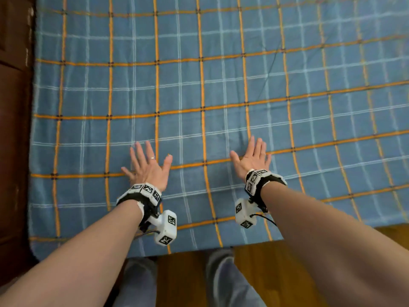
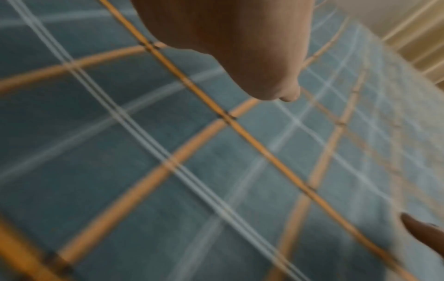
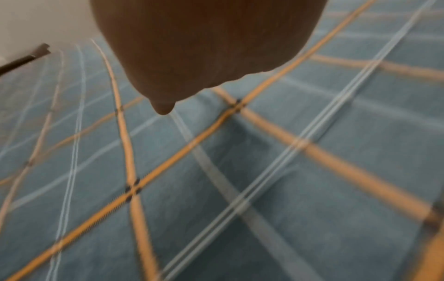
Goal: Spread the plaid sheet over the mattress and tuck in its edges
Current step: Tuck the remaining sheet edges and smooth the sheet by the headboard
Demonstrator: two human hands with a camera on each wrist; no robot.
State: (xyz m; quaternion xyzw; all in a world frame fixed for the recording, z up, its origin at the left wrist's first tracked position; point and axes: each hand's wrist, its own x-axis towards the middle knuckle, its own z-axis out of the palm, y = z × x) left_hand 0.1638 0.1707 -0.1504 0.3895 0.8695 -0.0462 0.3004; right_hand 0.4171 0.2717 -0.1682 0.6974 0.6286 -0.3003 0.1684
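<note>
The blue plaid sheet (image 1: 221,85) with orange and white lines lies spread flat over the mattress and fills most of the head view. Its near edge hangs over the mattress side just in front of my legs. My left hand (image 1: 147,167) lies flat on the sheet with fingers spread, a ring on one finger. My right hand (image 1: 252,157) lies flat on it too, about a forearm's length to the right. Both wrist views show the sheet (image 2: 216,171) (image 3: 264,171) close up under my palms, blurred.
Dark wooden furniture (image 1: 13,129) borders the bed on the left. A wood floor (image 1: 265,273) shows below the sheet's near edge, with my legs (image 1: 225,282) standing on it. A pale wall (image 3: 36,22) shows past the bed's far side.
</note>
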